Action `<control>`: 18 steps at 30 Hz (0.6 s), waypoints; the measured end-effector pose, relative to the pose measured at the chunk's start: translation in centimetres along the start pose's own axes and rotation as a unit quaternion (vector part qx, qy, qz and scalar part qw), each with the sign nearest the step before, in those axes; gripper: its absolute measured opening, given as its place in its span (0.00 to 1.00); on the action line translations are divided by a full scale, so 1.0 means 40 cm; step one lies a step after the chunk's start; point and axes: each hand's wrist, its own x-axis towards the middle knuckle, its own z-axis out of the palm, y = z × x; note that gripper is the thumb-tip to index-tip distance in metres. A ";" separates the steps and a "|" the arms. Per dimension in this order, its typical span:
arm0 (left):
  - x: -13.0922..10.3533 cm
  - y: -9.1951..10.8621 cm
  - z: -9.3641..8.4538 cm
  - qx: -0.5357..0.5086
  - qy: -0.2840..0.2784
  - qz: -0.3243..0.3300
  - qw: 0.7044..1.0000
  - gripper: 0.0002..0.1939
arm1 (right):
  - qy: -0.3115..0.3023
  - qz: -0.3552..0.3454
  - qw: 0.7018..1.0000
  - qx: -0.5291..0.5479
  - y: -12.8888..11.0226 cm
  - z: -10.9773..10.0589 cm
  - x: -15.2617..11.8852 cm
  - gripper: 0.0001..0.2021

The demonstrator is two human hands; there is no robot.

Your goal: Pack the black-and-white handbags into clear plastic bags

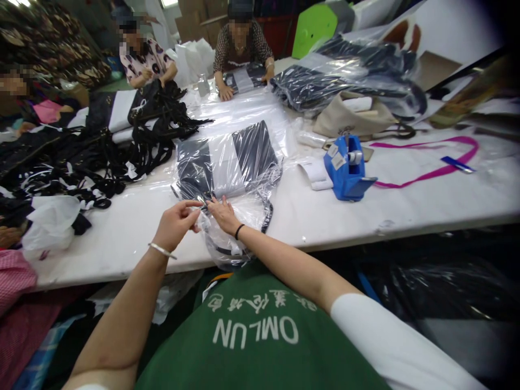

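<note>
So the near edge of the long white-covered table (134,233) is right at the green apron (260,341), and the clear-plastic-wrapped dark bag with a wide white band (225,162) lies by that edge, about mid-length, its strap end poking over. White tabletop shows on both sides: leftward to the heap of black strappy bags (142,146), rightward to the blue plastic tape dispenser (347,170).

Right hand (222,214) is palm-down on the wrapping, fingers spread, not gripping anything I can see. Left hand (179,222) comes in from the left with its index stretched toward the right fingertips, the others loosely curled; can't tell if it's pinching any film.

The dark bag's lower edge is partly under the right hand, and glare muddies the strap. Toward the right end there's a magenta strap loop (439,174). At the far edge a co-worker (242,49) has both hands on another dark wrapped packet (246,80); the person at far left is cut off.
</note>
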 end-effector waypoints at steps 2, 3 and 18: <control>0.109 0.016 0.045 0.060 -0.053 -0.015 0.997 0.18 | 0.008 -0.013 0.996 0.084 0.016 -0.025 0.004 0.28; 0.157 0.016 0.068 0.108 -0.073 -0.029 0.991 0.16 | 0.016 -0.028 0.992 0.122 0.023 -0.035 0.004 0.28; 0.421 -0.044 0.244 0.324 -0.187 0.040 0.927 0.11 | 0.073 -0.025 0.959 0.274 0.059 -0.028 -0.019 0.17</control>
